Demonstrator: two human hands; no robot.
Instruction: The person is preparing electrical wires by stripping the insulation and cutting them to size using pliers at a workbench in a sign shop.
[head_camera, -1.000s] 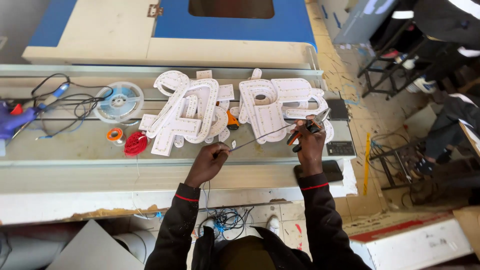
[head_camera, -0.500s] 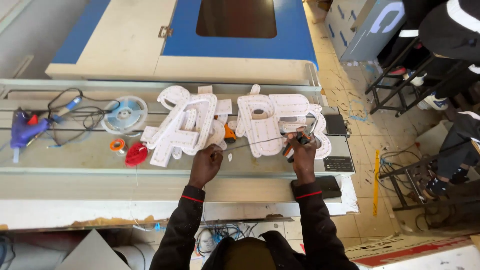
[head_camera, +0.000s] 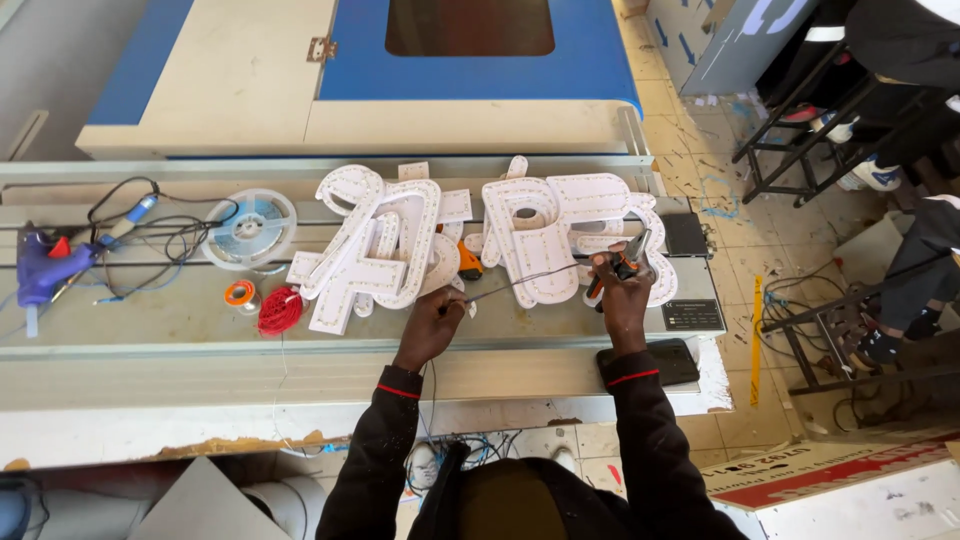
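Wire (head_camera: 520, 285) stretches between both hands above the grey table (head_camera: 150, 320), the left hand (head_camera: 432, 322) pinching one end, the right hand (head_camera: 618, 285) gripping orange-handled pliers (head_camera: 622, 262) on the other. White sign letters (head_camera: 480, 240) lie behind, beside an LED strip reel (head_camera: 250, 228), red thread (head_camera: 279, 310) and a glue gun (head_camera: 40, 272). Tiled floor (head_camera: 790, 250) runs right.

Person, seen from above: dark long-sleeved top, a thin red stripe ringing each cuff, bare left hand (head_camera: 430, 325) and bare right hand (head_camera: 622, 290), no gloves, dark head covering at lower frame edge.
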